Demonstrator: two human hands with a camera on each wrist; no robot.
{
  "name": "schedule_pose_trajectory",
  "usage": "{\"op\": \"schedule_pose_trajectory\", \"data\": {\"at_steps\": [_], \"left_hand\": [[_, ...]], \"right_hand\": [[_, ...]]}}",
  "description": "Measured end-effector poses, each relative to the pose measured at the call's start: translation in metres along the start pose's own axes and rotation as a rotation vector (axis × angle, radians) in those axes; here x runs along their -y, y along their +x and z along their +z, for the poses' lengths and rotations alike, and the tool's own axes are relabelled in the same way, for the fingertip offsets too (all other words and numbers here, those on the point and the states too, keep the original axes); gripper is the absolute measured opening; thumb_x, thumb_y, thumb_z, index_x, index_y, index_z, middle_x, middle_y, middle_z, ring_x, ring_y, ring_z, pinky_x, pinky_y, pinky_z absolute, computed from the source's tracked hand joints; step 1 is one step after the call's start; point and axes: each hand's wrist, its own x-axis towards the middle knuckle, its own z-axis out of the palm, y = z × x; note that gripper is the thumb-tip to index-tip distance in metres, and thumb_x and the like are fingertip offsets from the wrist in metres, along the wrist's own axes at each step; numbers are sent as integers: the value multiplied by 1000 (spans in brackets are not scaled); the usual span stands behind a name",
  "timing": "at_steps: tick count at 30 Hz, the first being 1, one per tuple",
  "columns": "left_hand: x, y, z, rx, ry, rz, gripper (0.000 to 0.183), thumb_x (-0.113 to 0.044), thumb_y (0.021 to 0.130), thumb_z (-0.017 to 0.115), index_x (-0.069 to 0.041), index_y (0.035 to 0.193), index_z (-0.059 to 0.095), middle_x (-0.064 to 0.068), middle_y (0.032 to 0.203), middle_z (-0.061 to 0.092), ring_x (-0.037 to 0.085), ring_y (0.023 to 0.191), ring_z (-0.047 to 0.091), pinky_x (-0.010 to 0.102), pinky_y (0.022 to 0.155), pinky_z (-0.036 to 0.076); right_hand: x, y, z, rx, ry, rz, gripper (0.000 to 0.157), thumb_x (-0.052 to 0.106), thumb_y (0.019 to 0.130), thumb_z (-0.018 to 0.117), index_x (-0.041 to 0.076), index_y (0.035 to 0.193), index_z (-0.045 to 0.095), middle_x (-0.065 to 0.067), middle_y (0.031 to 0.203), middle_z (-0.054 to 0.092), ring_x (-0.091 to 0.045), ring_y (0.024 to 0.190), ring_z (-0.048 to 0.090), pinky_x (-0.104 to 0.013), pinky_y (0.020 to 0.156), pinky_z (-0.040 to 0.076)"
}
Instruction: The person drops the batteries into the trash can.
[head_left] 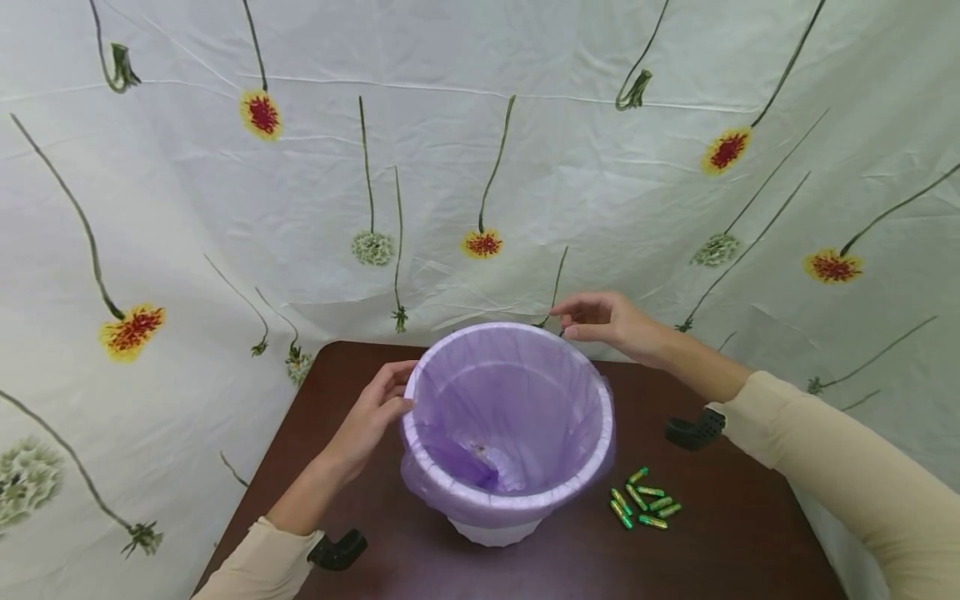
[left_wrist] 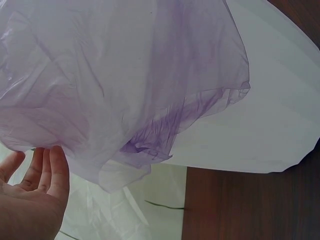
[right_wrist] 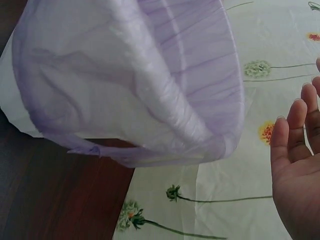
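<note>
A white trash bin point(head_left: 495, 533) stands on the brown table, lined with a translucent purple trash bag point(head_left: 517, 400) folded over its rim. My left hand point(head_left: 375, 408) rests its fingertips on the bagged rim at the left. In the left wrist view, the fingers of the left hand point(left_wrist: 37, 195) look fairly straight against the bag point(left_wrist: 115, 75). Beyond the rim's far right side, my right hand point(head_left: 603, 321) is raised with loosely bent fingers. The right wrist view shows the right hand point(right_wrist: 300, 155) apart from the bag point(right_wrist: 100, 75), holding nothing.
Several small green-and-gold batteries point(head_left: 637, 500) lie on the table point(head_left: 720, 550) to the right of the bin. A pale cloth point(head_left: 435, 167) with printed flowers hangs behind and beside the table. Black wrist mounts point(head_left: 337, 550) sit at both cuffs.
</note>
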Motion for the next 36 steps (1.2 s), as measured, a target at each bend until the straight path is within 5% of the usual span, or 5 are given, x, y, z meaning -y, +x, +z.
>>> {"op": "schedule_pose_trajectory", "data": {"at_steps": [21,28,36], "left_hand": [[0,-1,1,-6,-9,5,52,2,96,51,4,147,42,24,141,48,23,117,55,26,92,48],[1,-1,3,-10,-28,2,52,3,96,50,4,148,42,25,141,48,21,117,56,29,92,49],[4,-1,2,-19,-40,-13,52,1,96,50,2,148,42,23,141,48,20,117,57,31,91,50]], "right_hand": [[-15,-47,-26,-131,-89,80,38,3,98,67,-10,133,59,-6,110,65,-18,107,62,-31,93,52],[-20,-64,-33,-150,-63,73,27,2,98,66,2,126,68,-4,105,65,-15,102,63,-30,91,54],[-27,-79,-40,-158,-89,80,27,4,99,66,1,125,68,-7,106,65,-16,101,63,-30,89,54]]}}
